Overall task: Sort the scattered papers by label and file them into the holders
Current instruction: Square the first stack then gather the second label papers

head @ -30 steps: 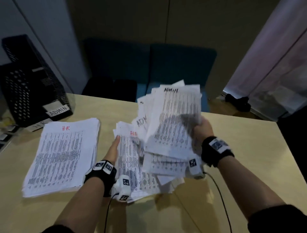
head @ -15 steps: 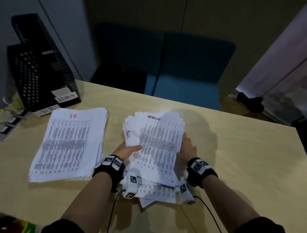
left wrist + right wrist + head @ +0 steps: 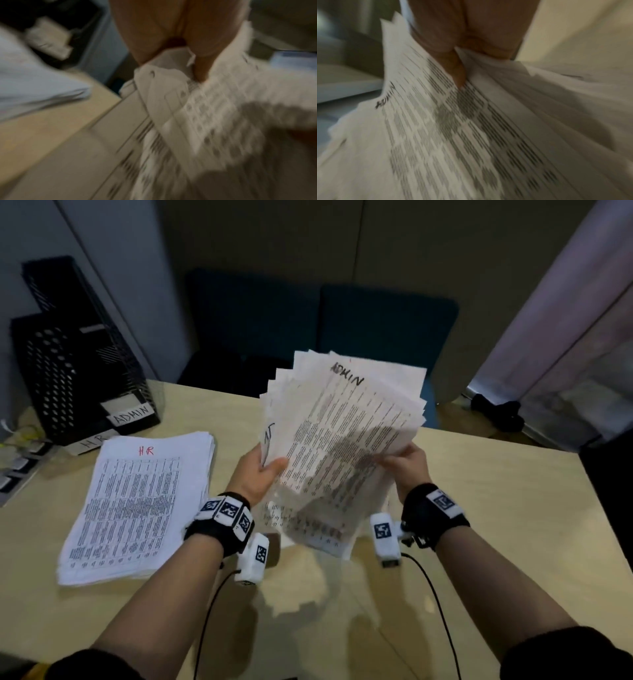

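Both hands hold a fanned, uneven sheaf of printed sheets marked ADMIN (image 3: 346, 436) tilted up above the table. My left hand (image 3: 260, 474) grips its left edge, thumb on the front. My right hand (image 3: 404, 465) pinches the right edge; the right wrist view shows its thumb on the ADMIN sheets (image 3: 436, 121). The left wrist view is blurred, with the ADMIN sheets (image 3: 205, 108) pinched between the fingers. A neat HR stack (image 3: 137, 508) lies flat at the left. Black mesh holders (image 3: 68, 364), tagged ADMIN and HR, stand at the back left corner.
The wooden table (image 3: 496, 525) has bare surface to the right and in front. Two blue chairs (image 3: 376, 326) sit beyond its far edge. Small items (image 3: 17, 467) lie at the left edge beside the holders. Cables (image 3: 435, 594) trail from my wrist cameras.
The ADMIN sheaf was set down on the table half a second ago; now both hands have lifted it again, tilted upright and fanned.
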